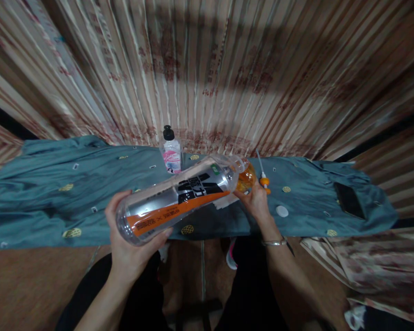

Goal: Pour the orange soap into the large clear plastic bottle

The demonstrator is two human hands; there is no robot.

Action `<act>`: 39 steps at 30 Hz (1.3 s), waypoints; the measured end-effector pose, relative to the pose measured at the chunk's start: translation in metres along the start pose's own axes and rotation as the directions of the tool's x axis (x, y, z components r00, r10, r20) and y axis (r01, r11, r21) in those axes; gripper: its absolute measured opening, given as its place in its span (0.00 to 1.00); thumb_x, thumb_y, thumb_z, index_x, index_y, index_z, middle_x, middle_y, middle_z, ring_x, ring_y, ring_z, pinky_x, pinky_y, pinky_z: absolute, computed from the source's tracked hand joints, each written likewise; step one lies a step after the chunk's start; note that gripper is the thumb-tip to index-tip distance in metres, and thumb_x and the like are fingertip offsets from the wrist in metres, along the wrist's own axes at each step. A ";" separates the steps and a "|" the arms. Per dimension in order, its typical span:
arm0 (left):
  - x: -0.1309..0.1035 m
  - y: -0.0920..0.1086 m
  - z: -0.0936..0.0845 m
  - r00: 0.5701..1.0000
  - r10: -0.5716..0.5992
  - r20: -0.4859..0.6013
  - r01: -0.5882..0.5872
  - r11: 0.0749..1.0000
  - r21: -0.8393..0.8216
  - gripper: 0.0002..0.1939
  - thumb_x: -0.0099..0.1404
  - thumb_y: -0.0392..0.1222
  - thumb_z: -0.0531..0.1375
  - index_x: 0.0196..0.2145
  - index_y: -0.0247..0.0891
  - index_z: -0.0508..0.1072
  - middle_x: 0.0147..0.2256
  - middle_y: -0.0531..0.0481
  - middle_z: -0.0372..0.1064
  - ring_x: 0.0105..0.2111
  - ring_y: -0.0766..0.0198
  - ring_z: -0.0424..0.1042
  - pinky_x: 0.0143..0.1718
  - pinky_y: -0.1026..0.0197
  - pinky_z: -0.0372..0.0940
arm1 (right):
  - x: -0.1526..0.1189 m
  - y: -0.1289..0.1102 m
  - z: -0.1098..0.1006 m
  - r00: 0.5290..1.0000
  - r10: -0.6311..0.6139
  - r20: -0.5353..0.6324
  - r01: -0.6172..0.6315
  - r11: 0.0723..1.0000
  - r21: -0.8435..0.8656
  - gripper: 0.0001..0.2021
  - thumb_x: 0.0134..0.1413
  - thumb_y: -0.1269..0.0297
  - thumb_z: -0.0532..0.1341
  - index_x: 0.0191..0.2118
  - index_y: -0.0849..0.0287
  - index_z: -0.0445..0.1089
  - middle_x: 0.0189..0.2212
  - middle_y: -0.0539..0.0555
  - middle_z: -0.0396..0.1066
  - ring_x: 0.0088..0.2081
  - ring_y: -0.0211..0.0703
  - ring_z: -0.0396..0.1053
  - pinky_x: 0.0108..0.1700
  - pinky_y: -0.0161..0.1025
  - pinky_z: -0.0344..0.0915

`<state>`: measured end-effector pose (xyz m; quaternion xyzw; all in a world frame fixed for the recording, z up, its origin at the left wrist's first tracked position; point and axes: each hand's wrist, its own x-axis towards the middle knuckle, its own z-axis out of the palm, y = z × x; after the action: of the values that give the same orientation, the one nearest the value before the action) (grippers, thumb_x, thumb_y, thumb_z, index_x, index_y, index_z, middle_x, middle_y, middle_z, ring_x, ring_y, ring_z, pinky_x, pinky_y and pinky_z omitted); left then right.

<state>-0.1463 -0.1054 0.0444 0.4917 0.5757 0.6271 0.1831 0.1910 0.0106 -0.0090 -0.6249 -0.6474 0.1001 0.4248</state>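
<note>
My left hand (133, 246) is wrapped round the base of a large clear plastic bottle (165, 202) with an orange and black label. The bottle is tilted almost level, its neck pointing right. At its mouth is a small orange-tinted bottle (245, 179), held by my right hand (257, 200). Whether the two mouths touch, I cannot tell. Just beyond my right hand lies an orange pump top (264, 182) with a pale tube. A round white disc (282, 211) is on the cloth near my right wrist.
A teal patterned cloth (72, 193) covers the narrow table. Behind the large bottle stands a small bottle (171, 154) with a black cap and pink label. Towards the right end lies a dark phone (349, 200). A striped curtain (207, 69) hangs along the back.
</note>
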 end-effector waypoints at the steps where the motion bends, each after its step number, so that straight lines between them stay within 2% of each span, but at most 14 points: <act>1: 0.000 0.001 0.000 1.000 0.000 0.006 0.000 1.000 0.001 0.51 0.40 0.60 0.82 0.61 0.57 0.72 0.55 0.46 0.72 0.50 0.41 0.77 0.56 0.35 0.78 | 0.000 0.000 0.000 1.000 0.003 -0.001 -0.003 1.000 0.003 0.37 0.55 0.43 0.74 0.65 0.60 0.74 0.56 0.69 0.83 0.56 0.67 0.84 0.57 0.57 0.82; 6: -0.001 0.005 -0.002 1.000 0.000 0.008 0.000 1.000 0.007 0.50 0.43 0.59 0.82 0.62 0.58 0.72 0.55 0.46 0.72 0.51 0.41 0.77 0.55 0.35 0.79 | 0.000 0.002 0.001 1.000 0.008 0.002 -0.008 1.000 0.018 0.37 0.55 0.42 0.74 0.65 0.60 0.73 0.56 0.69 0.83 0.56 0.68 0.84 0.58 0.59 0.81; 8: 0.000 0.002 -0.004 0.998 0.007 0.062 -0.008 1.000 0.015 0.50 0.44 0.56 0.82 0.63 0.60 0.71 0.55 0.47 0.72 0.50 0.42 0.78 0.53 0.37 0.79 | 0.000 0.002 0.000 1.000 0.004 0.005 -0.004 1.000 0.017 0.38 0.55 0.42 0.74 0.65 0.60 0.73 0.57 0.70 0.83 0.56 0.68 0.84 0.59 0.60 0.81; 14: 0.003 -0.006 -0.010 0.996 0.026 0.083 -0.028 0.999 0.018 0.52 0.43 0.55 0.83 0.64 0.58 0.70 0.56 0.47 0.72 0.51 0.42 0.77 0.53 0.39 0.78 | 0.000 0.001 0.000 1.000 0.026 0.011 -0.026 1.000 -0.013 0.39 0.56 0.43 0.75 0.66 0.60 0.73 0.57 0.69 0.83 0.57 0.68 0.83 0.60 0.60 0.80; 16: 0.002 -0.006 -0.008 0.997 0.025 0.071 -0.027 0.999 0.022 0.52 0.42 0.57 0.83 0.63 0.58 0.71 0.56 0.47 0.72 0.52 0.42 0.77 0.54 0.39 0.77 | 0.000 0.001 0.000 1.000 0.012 0.012 -0.012 1.000 -0.008 0.39 0.56 0.42 0.75 0.66 0.60 0.72 0.58 0.70 0.83 0.58 0.68 0.83 0.61 0.59 0.80; 20: -0.001 -0.005 -0.001 0.999 0.036 -0.029 -0.036 0.999 0.006 0.52 0.40 0.64 0.82 0.61 0.56 0.73 0.55 0.47 0.73 0.51 0.42 0.75 0.55 0.38 0.75 | -0.001 0.004 0.002 1.000 -0.004 -0.004 0.004 1.000 -0.013 0.38 0.57 0.40 0.74 0.65 0.60 0.73 0.55 0.69 0.84 0.55 0.67 0.84 0.58 0.58 0.81; 24: -0.001 -0.005 0.000 0.999 0.028 -0.018 -0.028 0.999 -0.017 0.52 0.41 0.62 0.82 0.63 0.57 0.74 0.55 0.47 0.73 0.50 0.43 0.75 0.53 0.39 0.75 | 0.000 0.006 0.002 1.000 -0.017 -0.003 0.017 0.999 -0.031 0.38 0.58 0.38 0.73 0.64 0.59 0.73 0.54 0.68 0.84 0.54 0.66 0.84 0.56 0.57 0.82; 30: 0.000 -0.002 0.000 1.000 0.019 -0.022 -0.019 1.000 -0.012 0.51 0.40 0.61 0.82 0.62 0.57 0.74 0.56 0.46 0.73 0.51 0.42 0.76 0.55 0.37 0.77 | 0.000 0.006 0.002 1.000 -0.017 -0.019 0.017 1.000 0.002 0.36 0.57 0.41 0.74 0.64 0.58 0.73 0.54 0.67 0.84 0.55 0.66 0.84 0.57 0.57 0.81; 35: 0.000 0.000 0.002 1.000 0.022 -0.011 -0.022 1.000 -0.014 0.51 0.40 0.61 0.82 0.61 0.57 0.74 0.54 0.46 0.73 0.48 0.43 0.77 0.51 0.37 0.80 | 0.000 0.005 0.002 1.000 -0.003 -0.015 0.003 1.000 -0.004 0.36 0.56 0.41 0.74 0.62 0.58 0.74 0.53 0.67 0.85 0.54 0.66 0.85 0.55 0.56 0.82; 39: -0.001 -0.001 0.002 1.000 0.014 -0.014 -0.014 1.000 -0.008 0.51 0.40 0.62 0.82 0.61 0.57 0.74 0.55 0.46 0.73 0.50 0.42 0.77 0.53 0.37 0.79 | 0.001 0.006 0.002 1.000 -0.008 -0.013 0.008 1.000 -0.012 0.37 0.56 0.40 0.74 0.63 0.60 0.74 0.54 0.69 0.85 0.54 0.67 0.85 0.56 0.58 0.82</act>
<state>-0.1450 -0.1046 0.0428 0.4907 0.5708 0.6342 0.1768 0.1939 0.0136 -0.0137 -0.6256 -0.6476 0.0904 0.4255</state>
